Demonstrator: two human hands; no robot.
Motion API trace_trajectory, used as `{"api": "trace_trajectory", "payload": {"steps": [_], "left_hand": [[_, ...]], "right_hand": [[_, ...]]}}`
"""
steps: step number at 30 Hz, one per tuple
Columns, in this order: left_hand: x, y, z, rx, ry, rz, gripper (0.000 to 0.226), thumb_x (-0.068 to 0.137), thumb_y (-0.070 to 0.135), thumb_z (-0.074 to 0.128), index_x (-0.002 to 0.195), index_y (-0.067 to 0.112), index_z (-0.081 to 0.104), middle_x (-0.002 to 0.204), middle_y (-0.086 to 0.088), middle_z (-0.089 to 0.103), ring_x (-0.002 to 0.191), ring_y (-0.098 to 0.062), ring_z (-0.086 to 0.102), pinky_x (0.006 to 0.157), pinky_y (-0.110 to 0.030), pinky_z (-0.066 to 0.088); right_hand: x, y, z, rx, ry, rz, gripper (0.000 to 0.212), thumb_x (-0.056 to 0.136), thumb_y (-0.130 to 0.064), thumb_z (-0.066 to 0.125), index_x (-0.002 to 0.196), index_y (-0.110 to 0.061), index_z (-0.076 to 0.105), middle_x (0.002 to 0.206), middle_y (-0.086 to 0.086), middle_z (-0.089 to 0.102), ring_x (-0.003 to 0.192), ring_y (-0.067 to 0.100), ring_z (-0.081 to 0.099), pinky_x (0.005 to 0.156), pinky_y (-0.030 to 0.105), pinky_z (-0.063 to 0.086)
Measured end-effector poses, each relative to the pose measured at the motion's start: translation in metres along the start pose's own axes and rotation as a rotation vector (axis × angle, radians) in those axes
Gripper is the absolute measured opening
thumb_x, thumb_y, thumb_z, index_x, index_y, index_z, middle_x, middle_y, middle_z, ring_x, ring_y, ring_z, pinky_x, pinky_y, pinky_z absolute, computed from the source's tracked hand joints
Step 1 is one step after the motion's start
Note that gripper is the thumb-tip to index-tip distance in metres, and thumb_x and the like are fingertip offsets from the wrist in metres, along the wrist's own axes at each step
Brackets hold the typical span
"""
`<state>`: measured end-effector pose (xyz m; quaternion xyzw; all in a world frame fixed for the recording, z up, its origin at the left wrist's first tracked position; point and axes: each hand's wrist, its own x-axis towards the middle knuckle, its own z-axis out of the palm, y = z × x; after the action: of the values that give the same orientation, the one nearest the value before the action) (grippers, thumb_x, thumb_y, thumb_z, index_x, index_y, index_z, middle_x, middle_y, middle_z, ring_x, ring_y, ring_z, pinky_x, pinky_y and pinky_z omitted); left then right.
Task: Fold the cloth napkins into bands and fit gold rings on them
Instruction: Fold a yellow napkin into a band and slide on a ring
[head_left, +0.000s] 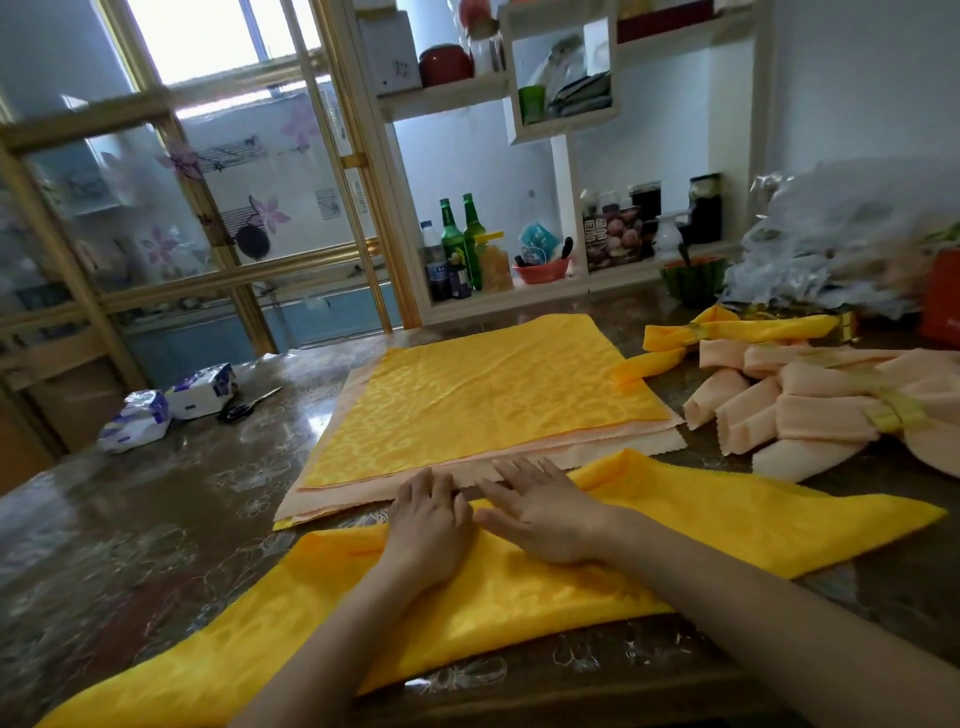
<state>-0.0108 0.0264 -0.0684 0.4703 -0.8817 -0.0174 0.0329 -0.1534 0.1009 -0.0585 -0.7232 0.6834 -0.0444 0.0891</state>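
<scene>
A yellow napkin (727, 514) lies folded into a wide band across the near table, running from lower left to right. My left hand (428, 519) and my right hand (540, 512) lie side by side on its middle, fingers flat, pressing the top fold. Just beyond them sits a flat stack of napkins (493, 395), a yellow one on top of peach ones. At the right lie finished peach napkins (810, 415) with a gold ring (893, 410), and finished yellow napkins (727, 332) in a gold ring (696, 331).
On the marble-pattern table (156, 519), tissue packs (171, 405) and scissors (249, 405) lie at the left. A crinkled plastic bag (852, 234) and a halved watermelon (693, 278) sit at the back right. Shelves with green bottles (462, 239) stand behind.
</scene>
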Motion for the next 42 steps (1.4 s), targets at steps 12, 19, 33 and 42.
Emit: {"api": "trace_trajectory", "payload": {"steps": [12, 19, 33, 42], "left_hand": [[-0.017, -0.028, -0.029, -0.199, 0.015, 0.104, 0.024, 0.098, 0.022, 0.045, 0.120, 0.022, 0.056, 0.128, 0.002, 0.049, 0.114, -0.013, 0.048, 0.097, -0.025, 0.042], [-0.041, -0.018, -0.041, -0.076, 0.129, 0.153, 0.013, 0.091, 0.027, 0.054, 0.102, 0.032, 0.047, 0.121, 0.008, 0.049, 0.111, -0.012, 0.046, 0.095, -0.027, 0.039], [-0.030, 0.005, -0.010, 0.007, 0.046, 0.056, 0.046, 0.103, 0.034, 0.017, 0.148, 0.021, 0.018, 0.155, 0.003, 0.018, 0.143, -0.013, 0.015, 0.113, -0.031, 0.010], [-0.031, 0.004, -0.006, -0.078, 0.022, -0.013, 0.048, 0.102, 0.036, 0.019, 0.148, 0.020, 0.019, 0.156, 0.000, 0.017, 0.142, -0.017, 0.016, 0.114, -0.033, 0.009]], "right_hand": [[-0.017, 0.025, -0.026, 0.133, 0.308, 0.066, 0.026, 0.095, -0.029, 0.051, 0.114, -0.016, 0.063, 0.123, 0.001, 0.059, 0.117, 0.019, 0.048, 0.100, 0.034, 0.035], [-0.033, 0.008, -0.028, -0.056, 0.387, -0.058, 0.020, 0.087, -0.011, 0.050, 0.105, -0.015, 0.057, 0.114, 0.004, 0.055, 0.112, 0.020, 0.046, 0.093, 0.028, 0.032], [-0.002, -0.030, -0.016, -0.173, 0.270, -0.119, 0.036, 0.102, -0.024, 0.031, 0.126, -0.003, 0.048, 0.131, 0.016, 0.046, 0.122, 0.030, 0.041, 0.101, 0.037, 0.032], [-0.014, -0.006, 0.000, 0.016, -0.012, -0.058, 0.058, 0.101, -0.047, 0.015, 0.151, -0.018, 0.012, 0.159, 0.000, 0.007, 0.146, 0.016, 0.004, 0.116, 0.036, 0.001]]}}
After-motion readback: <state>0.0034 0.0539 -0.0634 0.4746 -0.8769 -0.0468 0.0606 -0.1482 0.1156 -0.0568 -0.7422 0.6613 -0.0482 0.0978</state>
